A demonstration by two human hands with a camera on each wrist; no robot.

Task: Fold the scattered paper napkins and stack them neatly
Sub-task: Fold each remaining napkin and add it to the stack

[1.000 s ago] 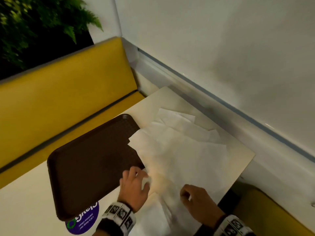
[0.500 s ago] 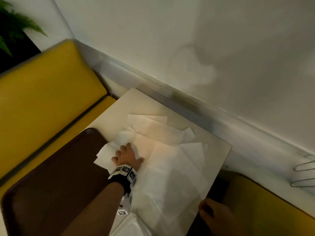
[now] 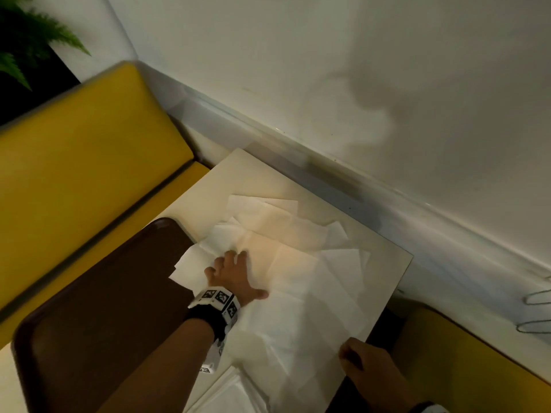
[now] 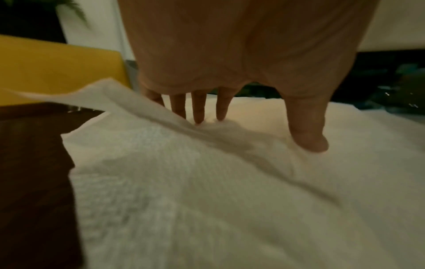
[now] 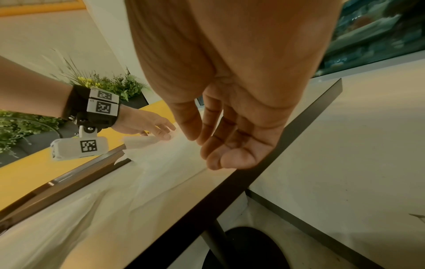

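Several white paper napkins [image 3: 301, 281] lie spread and overlapping on the cream table [image 3: 247, 174]. My left hand [image 3: 250, 272] lies on them beside the brown tray's corner, with its fingers straight and spread. In the left wrist view the fingertips [image 4: 198, 119] and thumb press into the paper, and a raised napkin edge [image 4: 128, 98] stands just left of them. My right hand [image 3: 357, 359] hovers at the table's near right edge. Its fingers [image 5: 220, 145] hang relaxed and hold nothing.
A brown plastic tray [image 3: 104, 308] covers the table's left part, under the napkins' left corner. Yellow bench seats [image 3: 89, 162] stand left and at the lower right. A white wall [image 3: 328, 84] runs close behind the table. More white paper [image 3: 226, 394] lies at the near edge.
My left hand has reached forward from the near edge onto the napkins by the tray's corner and spread its thumb. My right hand has come off the napkins to the table's edge.
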